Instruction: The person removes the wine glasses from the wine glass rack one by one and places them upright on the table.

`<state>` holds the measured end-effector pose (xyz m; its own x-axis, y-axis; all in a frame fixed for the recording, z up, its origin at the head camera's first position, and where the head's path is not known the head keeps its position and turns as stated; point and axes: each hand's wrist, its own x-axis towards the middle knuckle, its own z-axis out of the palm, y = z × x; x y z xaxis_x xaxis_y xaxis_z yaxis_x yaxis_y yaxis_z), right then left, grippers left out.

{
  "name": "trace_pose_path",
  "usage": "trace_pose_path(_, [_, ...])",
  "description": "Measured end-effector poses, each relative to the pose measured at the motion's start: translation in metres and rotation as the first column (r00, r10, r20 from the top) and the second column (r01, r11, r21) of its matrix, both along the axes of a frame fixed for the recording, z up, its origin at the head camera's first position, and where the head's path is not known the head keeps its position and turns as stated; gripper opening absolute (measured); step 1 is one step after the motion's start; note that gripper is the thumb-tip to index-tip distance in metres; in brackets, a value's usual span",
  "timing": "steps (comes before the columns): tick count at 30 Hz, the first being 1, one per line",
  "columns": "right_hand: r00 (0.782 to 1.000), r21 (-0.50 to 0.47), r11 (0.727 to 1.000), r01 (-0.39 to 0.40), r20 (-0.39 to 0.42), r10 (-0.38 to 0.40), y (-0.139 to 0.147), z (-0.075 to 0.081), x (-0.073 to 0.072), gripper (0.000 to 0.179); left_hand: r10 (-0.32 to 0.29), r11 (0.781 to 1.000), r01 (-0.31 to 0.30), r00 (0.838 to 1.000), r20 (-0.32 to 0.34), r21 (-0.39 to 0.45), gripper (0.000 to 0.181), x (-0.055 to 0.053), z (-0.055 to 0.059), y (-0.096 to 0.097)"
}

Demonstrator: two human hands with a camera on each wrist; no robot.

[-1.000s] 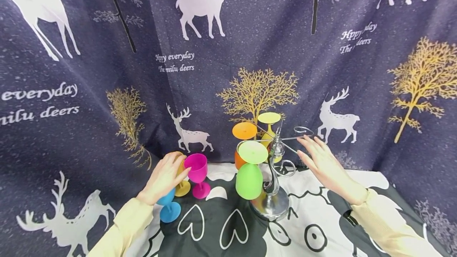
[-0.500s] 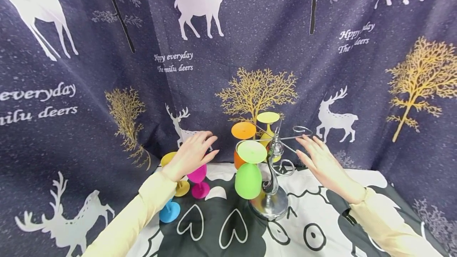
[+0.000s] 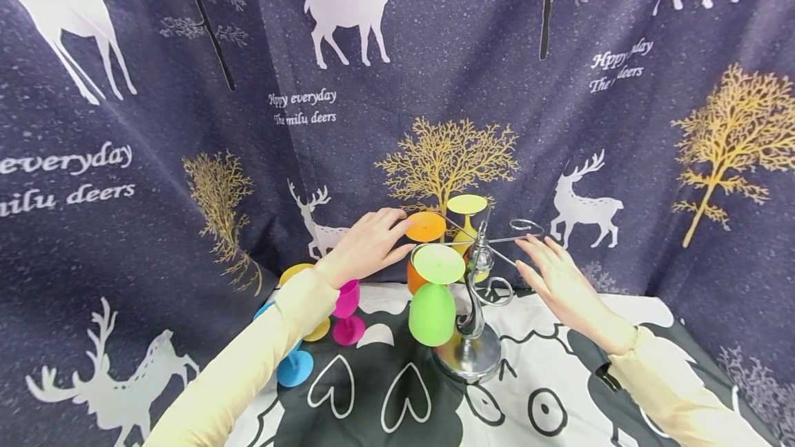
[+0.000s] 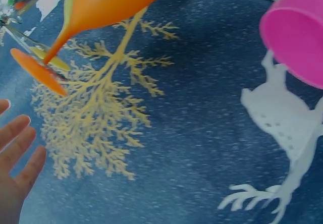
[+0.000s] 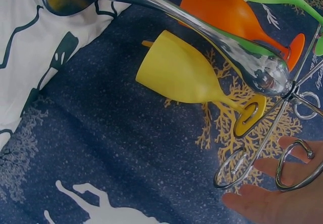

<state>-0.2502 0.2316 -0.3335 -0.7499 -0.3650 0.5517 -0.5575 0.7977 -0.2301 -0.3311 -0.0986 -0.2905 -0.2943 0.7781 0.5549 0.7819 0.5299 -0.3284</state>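
Note:
A chrome goblet rack (image 3: 473, 354) stands on the cloth, with goblets hanging upside down from its wire arms. Nearest the camera hangs a green goblet (image 3: 433, 316); behind it are an orange goblet (image 3: 425, 227) and a yellow goblet (image 3: 467, 205). My left hand (image 3: 366, 243) reaches to the orange goblet's foot, fingers extended. In the left wrist view, those fingertips (image 4: 38, 156) show a gap below the orange foot (image 4: 38, 72). On the other side, my right hand (image 3: 562, 288) has its straight fingers at the rack's free arms, among the wire loops (image 5: 292, 166) in the right wrist view.
Upright at the left stand a magenta goblet (image 3: 349, 330), a golden-yellow goblet (image 3: 295, 272) and a blue goblet (image 3: 295, 368), partly covered by the left forearm. A dark curtain (image 3: 435, 88) printed with deer hangs behind the patterned tablecloth (image 3: 410, 426).
My left hand has left the upright goblets and moved right and up to the orange goblet's foot on the rack. The right hand and the rack have stayed in place.

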Motion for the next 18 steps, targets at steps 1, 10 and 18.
trace_pose_path(1, [1.000, 0.002, 1.000, -0.001, -0.001, 0.001, 0.000, 0.000, 0.000, 0.044, -0.007, 1.000, 0.007, 1.000, 0.000, -0.008, 0.040, 0.000, 0.003, 0.004])
trace_pose_path(10, [1.000, 0.020, 1.000, -0.001, -0.017, 0.001, 0.002, -0.001, -0.001, 0.044, -0.059, 0.995, 0.060, 0.998, 0.009, -0.083, 0.038, 0.000, 0.021, 0.030])
trace_pose_path(18, [1.000, 0.004, 1.000, 0.010, 0.013, -0.010, 0.001, -0.001, 0.000, 0.045, -0.068, 0.982, 0.080, 0.995, 0.076, -0.173, 0.038, -0.005, 0.028, 0.052])
